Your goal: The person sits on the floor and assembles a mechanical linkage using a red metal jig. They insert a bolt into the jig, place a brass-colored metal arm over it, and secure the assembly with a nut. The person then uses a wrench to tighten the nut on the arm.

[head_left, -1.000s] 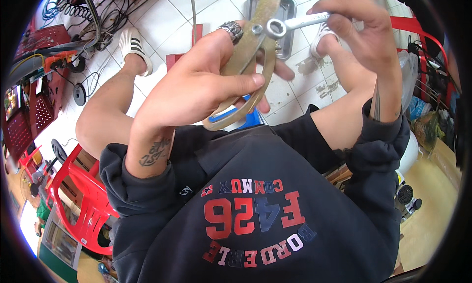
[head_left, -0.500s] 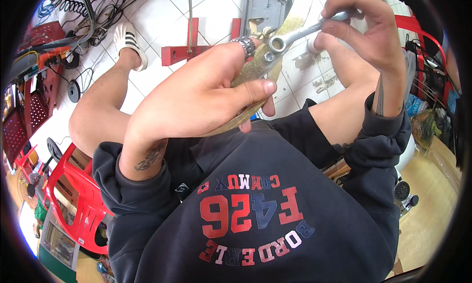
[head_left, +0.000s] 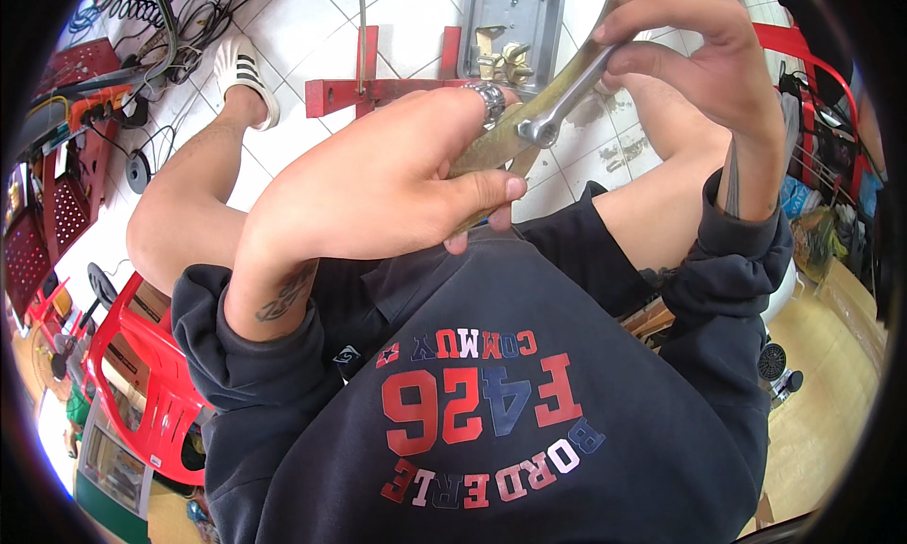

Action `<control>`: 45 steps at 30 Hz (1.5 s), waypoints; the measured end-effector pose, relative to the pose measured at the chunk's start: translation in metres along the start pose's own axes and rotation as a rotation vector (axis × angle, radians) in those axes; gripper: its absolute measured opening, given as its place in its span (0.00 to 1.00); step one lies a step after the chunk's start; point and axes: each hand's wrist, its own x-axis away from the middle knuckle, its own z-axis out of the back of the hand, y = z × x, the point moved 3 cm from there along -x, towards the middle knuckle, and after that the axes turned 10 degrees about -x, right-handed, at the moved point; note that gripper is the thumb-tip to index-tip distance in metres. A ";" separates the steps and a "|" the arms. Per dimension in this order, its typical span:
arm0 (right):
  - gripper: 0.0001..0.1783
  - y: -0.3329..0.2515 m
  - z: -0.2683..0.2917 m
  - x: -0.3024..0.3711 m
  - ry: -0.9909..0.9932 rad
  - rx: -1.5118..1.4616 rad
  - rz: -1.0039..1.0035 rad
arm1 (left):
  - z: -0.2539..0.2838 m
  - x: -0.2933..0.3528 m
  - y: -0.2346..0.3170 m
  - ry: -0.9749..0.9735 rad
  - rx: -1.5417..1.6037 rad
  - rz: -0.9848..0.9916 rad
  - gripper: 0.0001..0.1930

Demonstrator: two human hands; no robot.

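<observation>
My left hand (head_left: 368, 185) is closed round a long, curved, yellowish-green strip (head_left: 491, 150), thumb on top and fingertips showing beneath. The strip's material is hard to make out. My right hand (head_left: 694, 58) pinches the shank of a silver ring spanner (head_left: 574, 89) between thumb and fingers. The spanner slants down to the left, and its ring end lies at the small bolt heads (head_left: 525, 129) on the strip. Whether the ring is fully seated on one of them I cannot tell. Upward, the strip runs behind my right fingers.
Past my hands, a grey metal tray (head_left: 470, 25) with several brass-coloured metal fittings (head_left: 510, 64) stands on white floor tiles. Left of it is a low red metal stand (head_left: 331, 97). Red plastic chairs (head_left: 142, 393) flank me, and tangled black cables (head_left: 203, 34) lie at upper left.
The spanner's ring end has come down toward me and now points more steeply. The strip has turned, so its far part shows up beside my right fingers. Both hands keep their hold.
</observation>
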 end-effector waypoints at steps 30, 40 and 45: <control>0.15 0.003 -0.022 -0.006 -0.328 -0.058 -0.437 | -0.024 -0.028 -0.015 -0.029 -0.135 -0.050 0.10; 0.19 0.011 -0.035 -0.020 -0.349 0.153 -0.316 | -0.034 -0.036 -0.017 -0.045 -0.046 0.040 0.12; 0.20 -0.005 -0.024 -0.024 -0.411 0.155 -0.437 | -0.033 -0.045 -0.015 -0.087 0.047 0.067 0.16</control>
